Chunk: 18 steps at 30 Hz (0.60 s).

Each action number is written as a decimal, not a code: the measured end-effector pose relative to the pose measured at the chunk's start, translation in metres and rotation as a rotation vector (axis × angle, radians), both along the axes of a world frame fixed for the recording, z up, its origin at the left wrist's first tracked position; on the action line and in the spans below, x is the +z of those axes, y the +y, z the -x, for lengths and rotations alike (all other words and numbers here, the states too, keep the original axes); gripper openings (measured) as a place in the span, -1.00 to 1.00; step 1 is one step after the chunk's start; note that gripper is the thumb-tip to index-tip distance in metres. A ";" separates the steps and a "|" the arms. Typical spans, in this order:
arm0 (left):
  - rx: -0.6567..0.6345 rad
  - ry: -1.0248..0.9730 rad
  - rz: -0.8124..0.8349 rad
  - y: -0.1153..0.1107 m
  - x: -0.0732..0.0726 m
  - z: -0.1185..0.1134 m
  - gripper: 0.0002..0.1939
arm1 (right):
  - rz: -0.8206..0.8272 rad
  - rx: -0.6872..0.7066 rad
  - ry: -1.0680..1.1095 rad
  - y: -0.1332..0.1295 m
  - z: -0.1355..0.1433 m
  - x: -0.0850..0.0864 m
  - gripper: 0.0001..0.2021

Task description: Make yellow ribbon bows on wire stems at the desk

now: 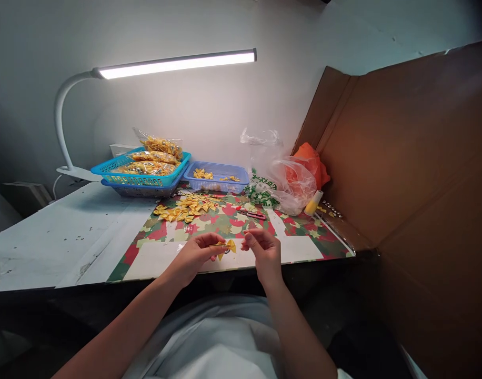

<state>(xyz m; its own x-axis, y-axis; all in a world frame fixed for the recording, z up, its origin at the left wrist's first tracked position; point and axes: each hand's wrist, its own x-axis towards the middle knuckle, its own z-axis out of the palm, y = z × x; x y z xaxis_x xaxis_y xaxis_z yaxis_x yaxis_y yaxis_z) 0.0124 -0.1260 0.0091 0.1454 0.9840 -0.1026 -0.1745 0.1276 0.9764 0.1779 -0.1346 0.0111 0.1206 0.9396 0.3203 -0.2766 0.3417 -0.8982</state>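
The left hand [203,254] pinches a small yellow bow [231,246] between its thumb and fingers. The bow is up over the near edge of the table [94,216]. The right hand [264,250] is just beside the bow, with its thumb and finger tips close together. I cannot tell if it holds something tiny.

Under the hands is a white strip [154,255] on a cloth [304,230] with red and green patches. Past the strip, a pile of yellow bows [181,209] sits on the cloth, a bit to the left. A dark red tool [252,214] lies flat to the right of the pile. More to the right, a bottle [313,203], yellow and white, leans over near some clear bags [288,181] and an orange bag [312,163].

Farther back, a purple basket [217,183] has a few yellow bits in it. Left of it, a bright blue basket [140,176] sits on top of a darker one and holds plastic packs [150,163] full of yellow things. A long lamp [178,64] shines over it all, and a big brown cardboard sheet [414,147] stands on the right.
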 end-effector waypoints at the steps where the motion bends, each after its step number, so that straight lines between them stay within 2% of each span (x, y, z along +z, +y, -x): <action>1: -0.002 -0.013 0.017 0.002 0.000 0.001 -0.69 | 0.001 -0.018 0.020 0.002 -0.001 -0.001 -0.75; 6: -0.037 -0.090 0.108 0.005 0.001 0.004 -0.66 | -0.016 -0.027 0.052 0.007 -0.003 -0.003 -0.73; 10: -0.053 -0.135 0.096 0.004 0.000 0.003 -0.68 | -0.062 -0.046 0.018 0.005 -0.005 -0.006 -0.72; 14: -0.035 -0.141 -0.004 0.001 -0.001 0.002 -0.74 | -0.144 -0.077 -0.181 -0.007 -0.004 -0.012 -0.71; 18: -0.045 -0.102 -0.125 -0.001 -0.001 0.002 -0.82 | -0.281 -0.051 -0.424 -0.023 0.000 -0.018 -0.70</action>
<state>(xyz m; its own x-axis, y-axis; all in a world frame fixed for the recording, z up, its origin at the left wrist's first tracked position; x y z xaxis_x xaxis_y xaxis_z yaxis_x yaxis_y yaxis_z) 0.0103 -0.1271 0.0078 0.1932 0.9804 0.0378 -0.2707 0.0163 0.9625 0.1774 -0.1576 -0.0070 -0.0310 0.8063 0.5907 0.1157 0.5899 -0.7991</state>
